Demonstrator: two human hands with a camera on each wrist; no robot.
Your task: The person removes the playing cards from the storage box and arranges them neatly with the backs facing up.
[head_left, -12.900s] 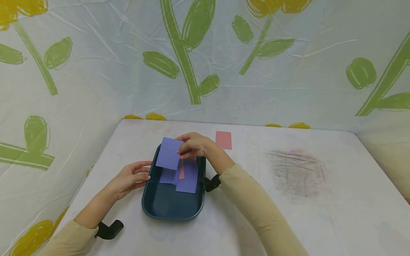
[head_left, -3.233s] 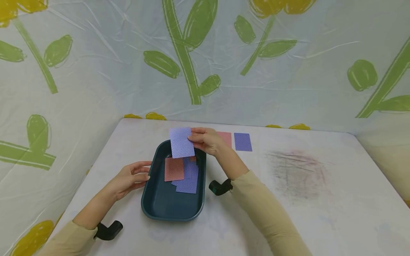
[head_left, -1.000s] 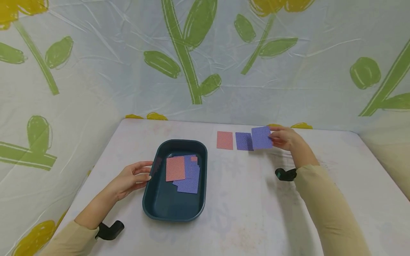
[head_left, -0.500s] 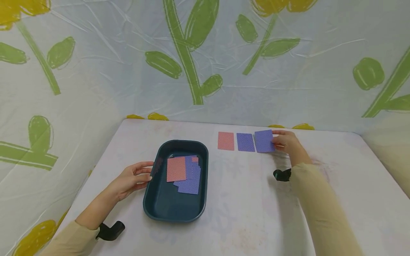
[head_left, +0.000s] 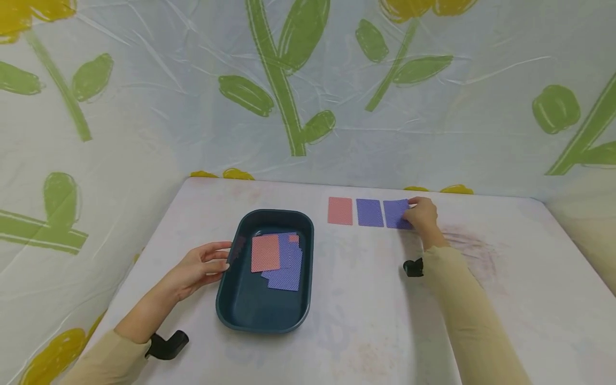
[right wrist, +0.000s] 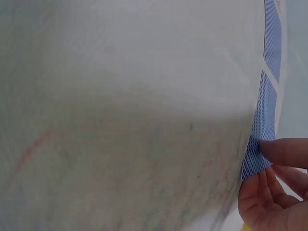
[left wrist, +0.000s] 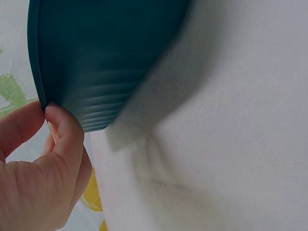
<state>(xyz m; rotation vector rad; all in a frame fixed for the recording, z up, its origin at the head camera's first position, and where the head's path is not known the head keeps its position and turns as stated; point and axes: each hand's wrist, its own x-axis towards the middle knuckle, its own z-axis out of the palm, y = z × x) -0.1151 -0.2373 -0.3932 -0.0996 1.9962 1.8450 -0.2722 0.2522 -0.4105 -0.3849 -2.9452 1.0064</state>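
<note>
My left hand (head_left: pixel 198 268) pinches the left rim of a dark teal tray (head_left: pixel 250 315) between thumb and fingers; the left wrist view shows the fingertips on the rim of the tray (left wrist: pixel 103 57). Inside it lie a red-backed playing card (head_left: pixel 265 253) and several overlapping blue-backed cards (head_left: pixel 285 278). At the table's back, my right hand (head_left: pixel 423 218) holds the right edge of a blue-backed playing card (head_left: pixel 395 213). In the right wrist view the thumb rests on that card's patterned back (right wrist: pixel 260 125), with the fingers at its edge.
Left of the held card, a blue-backed card (head_left: pixel 369 213) and a red-backed card (head_left: pixel 340 211) lie face down in a row near the back edge of the white table (head_left: pixel 366 299). A flower-patterned sheet (head_left: pixel 168 96) hangs behind and at the sides.
The right hand took blue cards from over the tray to the table, making a row beside the red one; the latest has come down flat at its right end. Left hand stays.
</note>
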